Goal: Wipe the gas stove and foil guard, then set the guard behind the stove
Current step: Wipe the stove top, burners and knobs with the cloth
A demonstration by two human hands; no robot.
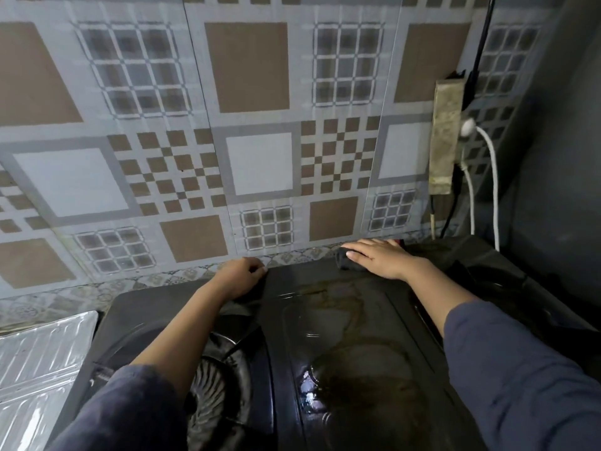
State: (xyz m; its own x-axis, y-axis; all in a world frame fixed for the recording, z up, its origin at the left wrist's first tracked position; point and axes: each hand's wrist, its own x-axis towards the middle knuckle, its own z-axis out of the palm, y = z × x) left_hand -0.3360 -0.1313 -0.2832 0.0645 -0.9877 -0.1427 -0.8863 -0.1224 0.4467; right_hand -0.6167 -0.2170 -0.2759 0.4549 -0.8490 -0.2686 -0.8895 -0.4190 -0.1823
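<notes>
The black gas stove (pixel 341 327) fills the lower middle, its glossy top wet and streaked with brown stains. A burner with its pan support (pixel 221 385) shows under my left forearm. My left hand (pixel 239 276) grips the stove's back edge near the middle, fingers curled over it. My right hand (pixel 379 260) lies flat on a dark cloth (pixel 346 263) pressed against the stove's back right edge. The silver foil guard (pixel 39 359) lies flat on the counter at the lower left, beside the stove.
A patterned tile wall (pixel 260 125) rises right behind the stove. A dirty power strip (pixel 445 135) hangs on the wall at the right with white cables (pixel 492 190) dropping toward the stove's back right corner. A dark wall closes off the right side.
</notes>
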